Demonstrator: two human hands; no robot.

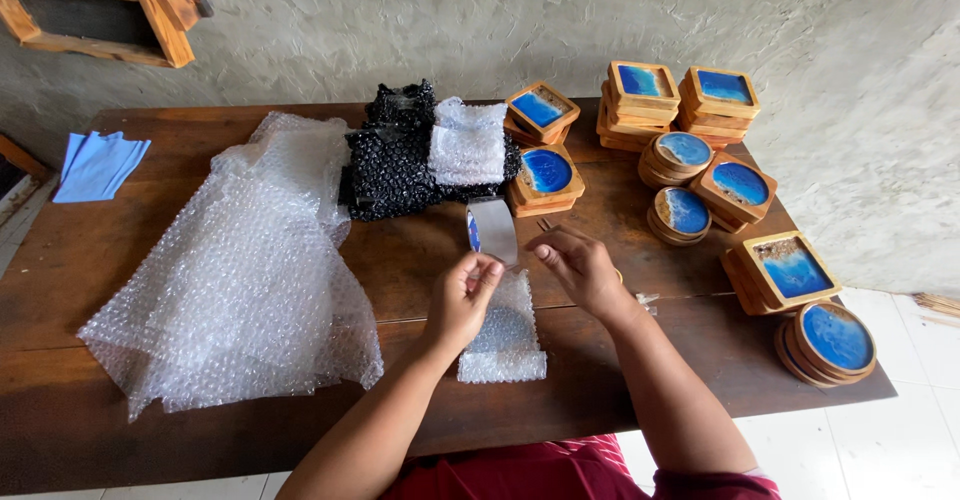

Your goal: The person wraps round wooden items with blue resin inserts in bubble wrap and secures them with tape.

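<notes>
Fingers of the left hand [462,295] pinch together on the free end of a strip of clear tape, while the right hand [578,265] has its fingers loosely curled, thumb and forefinger close on the other side of the tape roll [491,228]. From where I stand I cannot tell whether the right fingertips actually grip the roll or only steady it. The roll stands on edge between the two hands, just above a small bubble-wrapped parcel [504,335] lying on the dark wooden table [60,260] near its front edge.

To the left of the hands a large crumpled sheet of clear bubble wrap [235,275] spreads across the table. Behind the roll sits a heap of black bubble wrap [390,160] with a folded clear piece [467,142] resting on it. Wooden coasters with blue centres [700,145], square and round, are stacked along the right side. A blue cloth [95,163] lies at the far left edge, well apart from everything else.
</notes>
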